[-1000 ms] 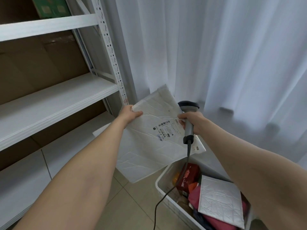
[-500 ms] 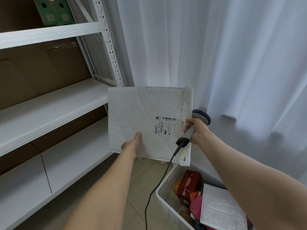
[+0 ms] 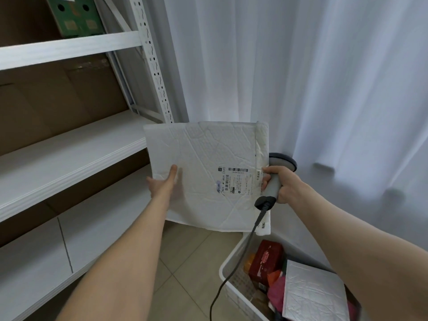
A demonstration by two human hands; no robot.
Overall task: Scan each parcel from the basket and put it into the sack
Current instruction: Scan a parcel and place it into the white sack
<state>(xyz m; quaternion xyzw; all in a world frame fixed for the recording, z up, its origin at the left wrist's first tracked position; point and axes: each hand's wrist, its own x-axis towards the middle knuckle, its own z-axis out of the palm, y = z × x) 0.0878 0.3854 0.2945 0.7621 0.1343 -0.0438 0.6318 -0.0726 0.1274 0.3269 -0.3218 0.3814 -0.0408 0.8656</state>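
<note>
A large white padded parcel is held up flat in front of me, its barcode label facing me. My left hand holds its left edge, thumb on the front and fingers behind. My right hand grips a grey handheld scanner at the parcel's right edge, and its fingertips touch the parcel; the scanner head sits behind that edge. The white basket at lower right holds a red box, a silver padded mailer and other parcels. No sack is in view.
White metal shelves fill the left side, with brown cardboard behind them and a green box on the top shelf. White curtains hang behind. The scanner cable drops past the basket's rim to the tiled floor.
The parcel turned from a tilted diamond to upright and square, label facing me. My left hand shifted from its top corner to its left edge. In the last half second almost nothing moved.
</note>
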